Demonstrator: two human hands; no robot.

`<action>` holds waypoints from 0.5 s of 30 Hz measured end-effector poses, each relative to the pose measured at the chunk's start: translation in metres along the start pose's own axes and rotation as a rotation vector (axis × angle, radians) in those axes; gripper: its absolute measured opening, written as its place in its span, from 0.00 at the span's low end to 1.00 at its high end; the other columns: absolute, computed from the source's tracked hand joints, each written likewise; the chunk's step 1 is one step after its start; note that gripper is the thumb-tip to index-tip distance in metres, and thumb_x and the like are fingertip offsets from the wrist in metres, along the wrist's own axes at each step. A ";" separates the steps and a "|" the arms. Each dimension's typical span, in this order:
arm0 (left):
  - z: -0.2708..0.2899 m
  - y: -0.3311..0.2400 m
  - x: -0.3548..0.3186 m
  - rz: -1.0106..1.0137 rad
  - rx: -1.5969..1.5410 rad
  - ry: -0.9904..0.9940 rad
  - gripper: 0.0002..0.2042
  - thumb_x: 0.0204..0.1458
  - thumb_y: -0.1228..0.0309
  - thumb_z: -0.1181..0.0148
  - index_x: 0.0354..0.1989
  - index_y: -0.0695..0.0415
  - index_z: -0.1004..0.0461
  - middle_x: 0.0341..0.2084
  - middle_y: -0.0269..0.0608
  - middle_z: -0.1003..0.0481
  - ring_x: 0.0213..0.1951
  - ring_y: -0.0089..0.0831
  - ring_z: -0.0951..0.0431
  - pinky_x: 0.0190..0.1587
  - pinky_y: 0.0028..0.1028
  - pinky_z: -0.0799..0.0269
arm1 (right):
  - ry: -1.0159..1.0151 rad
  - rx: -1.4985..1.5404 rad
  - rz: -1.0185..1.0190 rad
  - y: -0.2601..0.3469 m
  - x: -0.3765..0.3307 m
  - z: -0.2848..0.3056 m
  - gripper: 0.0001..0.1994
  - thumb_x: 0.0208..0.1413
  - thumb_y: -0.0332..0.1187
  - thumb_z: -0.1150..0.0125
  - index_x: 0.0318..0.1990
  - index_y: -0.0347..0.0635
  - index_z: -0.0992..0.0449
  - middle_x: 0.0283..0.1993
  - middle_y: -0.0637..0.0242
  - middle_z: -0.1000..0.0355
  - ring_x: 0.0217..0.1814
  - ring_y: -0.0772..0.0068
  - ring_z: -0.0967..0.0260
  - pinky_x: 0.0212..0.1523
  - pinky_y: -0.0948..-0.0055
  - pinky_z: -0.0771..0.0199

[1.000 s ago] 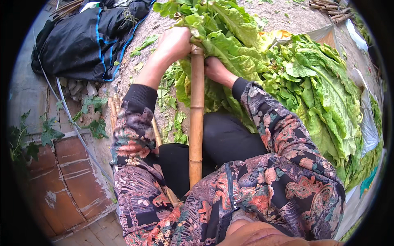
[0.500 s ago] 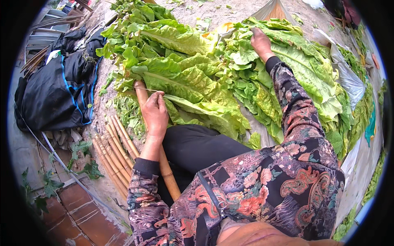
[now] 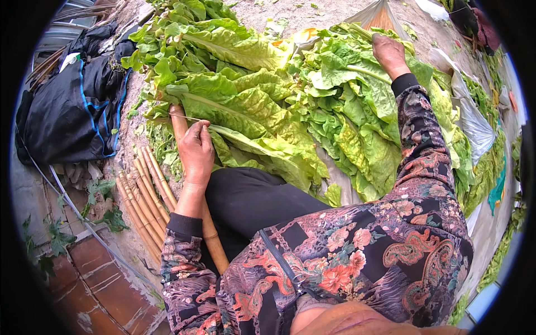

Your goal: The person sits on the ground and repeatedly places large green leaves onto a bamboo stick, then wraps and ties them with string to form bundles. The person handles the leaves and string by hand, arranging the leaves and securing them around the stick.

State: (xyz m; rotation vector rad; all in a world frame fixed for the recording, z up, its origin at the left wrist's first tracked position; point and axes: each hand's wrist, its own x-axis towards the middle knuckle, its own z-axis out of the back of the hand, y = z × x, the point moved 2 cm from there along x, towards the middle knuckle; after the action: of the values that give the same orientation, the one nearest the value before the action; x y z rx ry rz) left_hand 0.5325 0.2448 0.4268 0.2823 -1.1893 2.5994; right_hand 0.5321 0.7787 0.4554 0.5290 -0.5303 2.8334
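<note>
My left hand [image 3: 195, 151] sits on a bamboo pole [image 3: 215, 248] that runs from my lap up under a stack of big green leaves [image 3: 240, 106]. Its thumb and fingers pinch a thin string [image 3: 187, 118] beside the pole. My right hand [image 3: 389, 53] is stretched far out to the upper right. It lies palm down on a second pile of loose green leaves [image 3: 357, 134], near a pale leaf rib. Its fingertips are buried among the leaves, so its grip is hidden.
A bundle of several bamboo sticks [image 3: 142, 195] lies on the ground at my left. A black bag with blue trim [image 3: 70, 111] sits beyond it. Red tiles [image 3: 95, 279] are at the lower left. Pale sheeting [image 3: 466, 111] and more leaves edge the right.
A second ago both hands were together at the pole's top by the leaves. My right hand has since reached out to the right pile, and my left hand stayed at the pole.
</note>
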 end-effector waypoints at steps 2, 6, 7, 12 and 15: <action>-0.001 0.002 0.002 -0.013 0.016 -0.006 0.08 0.52 0.77 0.49 0.37 0.63 0.24 0.29 0.48 0.23 0.30 0.36 0.23 0.34 0.28 0.30 | 0.032 0.066 0.095 0.013 -0.025 0.005 0.07 0.50 0.35 0.49 0.26 0.42 0.31 0.28 0.57 0.30 0.31 0.54 0.30 0.30 0.57 0.31; -0.002 -0.001 0.005 -0.087 0.054 -0.035 0.08 0.52 0.76 0.49 0.37 0.62 0.24 0.29 0.48 0.23 0.31 0.38 0.23 0.35 0.29 0.30 | 0.083 0.089 0.163 0.047 -0.069 -0.053 0.07 0.49 0.32 0.50 0.33 0.45 0.26 0.35 0.64 0.31 0.43 0.58 0.34 0.40 0.58 0.33; -0.004 -0.001 0.006 -0.074 0.041 -0.024 0.08 0.52 0.75 0.49 0.36 0.61 0.24 0.28 0.48 0.23 0.32 0.40 0.23 0.36 0.31 0.29 | -0.049 0.038 0.164 0.046 -0.074 -0.071 0.08 0.49 0.31 0.50 0.35 0.47 0.26 0.33 0.64 0.31 0.41 0.60 0.33 0.38 0.60 0.33; -0.002 -0.006 0.007 -0.178 0.125 -0.065 0.07 0.52 0.74 0.48 0.34 0.61 0.24 0.29 0.48 0.23 0.33 0.44 0.23 0.37 0.33 0.30 | 0.118 -0.002 0.164 0.051 -0.050 -0.050 0.07 0.47 0.32 0.45 0.35 0.49 0.26 0.37 0.66 0.33 0.45 0.63 0.35 0.42 0.61 0.37; -0.003 0.001 0.006 -0.130 0.062 -0.007 0.08 0.52 0.73 0.48 0.36 0.60 0.25 0.29 0.48 0.23 0.33 0.45 0.24 0.37 0.35 0.30 | -0.212 0.245 0.125 0.050 -0.042 0.015 0.11 0.47 0.30 0.45 0.41 0.48 0.28 0.44 0.60 0.32 0.52 0.59 0.36 0.52 0.60 0.39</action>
State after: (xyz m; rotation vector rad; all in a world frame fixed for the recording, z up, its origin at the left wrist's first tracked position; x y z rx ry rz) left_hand 0.5263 0.2473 0.4258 0.3689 -1.0575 2.5272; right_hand 0.5620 0.7213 0.4368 0.8771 -0.2584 2.9996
